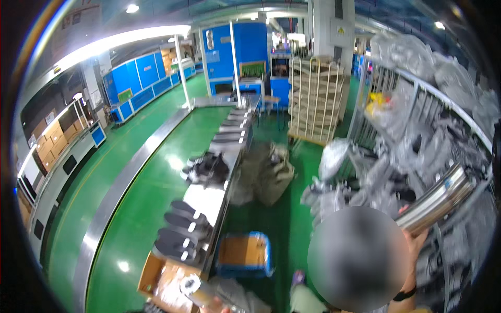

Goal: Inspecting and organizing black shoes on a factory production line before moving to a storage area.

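Right hand [415, 245]: raised at lower right, wrist with dark band; grip closed around the lower end of a shiny metal tube [437, 201], which slants up and to the right, against a wire cart [417, 88] piled with clear plastic bags [412, 151] of dark goods.

Left hand [214, 308]: only a sliver visible at the bottom edge; it touches a second shiny metal cylinder [195, 289] lying low in the frame; whether the grip is wide or narrow cannot be told.

Person, blurred: lower right, between the two hands, just beside the right hand and the tube.

Surface [209, 201]: long, narrow, pale, running away up the middle; carries a row of dark shoe soles [180, 232] near its close end, a dark heap of similar pieces [206, 167] further along, more pairs beyond.

Cardboard box [162, 279]: open, at the close end of the surface, just beside the second cylinder.

Blue crate [245, 254]: on the green floor [146, 198], right of the surface; brown contents.

Grey sacks [269, 175]: slumped on the floor beside the surface.

Conveyor rail [122, 182]: grey, curving along the left of the floor.

Blue machines [232, 49]: at the far end and along the left wall.
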Demonstrator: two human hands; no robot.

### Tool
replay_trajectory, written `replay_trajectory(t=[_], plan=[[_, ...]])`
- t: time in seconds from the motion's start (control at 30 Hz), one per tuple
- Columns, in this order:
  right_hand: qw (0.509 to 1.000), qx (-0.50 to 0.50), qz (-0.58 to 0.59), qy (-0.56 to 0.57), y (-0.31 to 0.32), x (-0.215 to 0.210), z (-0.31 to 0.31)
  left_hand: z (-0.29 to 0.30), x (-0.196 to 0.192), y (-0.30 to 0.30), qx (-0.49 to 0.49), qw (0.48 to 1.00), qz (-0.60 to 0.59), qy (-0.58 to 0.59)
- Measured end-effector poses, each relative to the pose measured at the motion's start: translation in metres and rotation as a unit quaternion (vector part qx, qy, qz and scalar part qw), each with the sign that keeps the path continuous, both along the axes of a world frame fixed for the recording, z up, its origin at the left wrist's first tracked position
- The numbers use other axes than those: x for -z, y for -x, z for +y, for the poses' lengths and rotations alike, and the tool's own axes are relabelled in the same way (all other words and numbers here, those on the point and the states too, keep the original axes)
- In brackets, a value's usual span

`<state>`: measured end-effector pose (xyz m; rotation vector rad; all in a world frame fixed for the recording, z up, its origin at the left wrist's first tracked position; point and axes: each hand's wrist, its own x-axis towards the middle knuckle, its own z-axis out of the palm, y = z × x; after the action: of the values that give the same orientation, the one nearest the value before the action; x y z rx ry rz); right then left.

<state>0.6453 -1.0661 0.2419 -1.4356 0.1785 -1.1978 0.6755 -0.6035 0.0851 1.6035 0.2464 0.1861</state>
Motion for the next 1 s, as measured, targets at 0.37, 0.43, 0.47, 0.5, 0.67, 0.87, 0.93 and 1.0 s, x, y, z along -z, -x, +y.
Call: replay_trajectory(t=[0.37, 0.43, 0.47, 0.5, 0.67, 0.87, 0.93, 1.0], plan=[[0.999, -0.016, 0.027, 0.01, -0.211, 0.014, -0.177, -0.213, -0.027, -0.222, 0.073, 0.997, 0.019, -0.002], [0.999, -0.033, -0.004, -0.005, -0.227, 0.01, -0.192, -0.227, -0.023, -0.238, 0.073, 0.997, 0.019, -0.023], [0.999, -0.031, 0.013, -0.006, -0.233, 0.007, -0.199, -0.234, -0.021, -0.247, 0.064, 0.998, 0.027, -0.013], [0.999, -0.028, 0.028, -0.008, -0.238, 0.005, -0.206, -0.24, -0.017, -0.258, 0.056, 0.998, 0.031, -0.003], [0.992, -0.006, 0.128, 0.01, -0.268, 0.013, -0.239, -0.274, 0.004, -0.315, 0.033, 0.993, 0.045, 0.106], [0.993, -0.013, 0.111, -0.049, -0.382, 0.053, -0.268, -0.325, 0.023, -0.449, 0.082, 0.996, 0.033, -0.008], [0.985, -0.04, 0.135, -0.099, -0.436, 0.054, -0.282, -0.345, 0.024, -0.509, 0.12, 0.988, 0.045, -0.085], [0.988, -0.019, 0.146, -0.041, -0.503, 0.052, -0.301, -0.38, 0.023, -0.573, 0.115, 0.993, 0.003, -0.007]])
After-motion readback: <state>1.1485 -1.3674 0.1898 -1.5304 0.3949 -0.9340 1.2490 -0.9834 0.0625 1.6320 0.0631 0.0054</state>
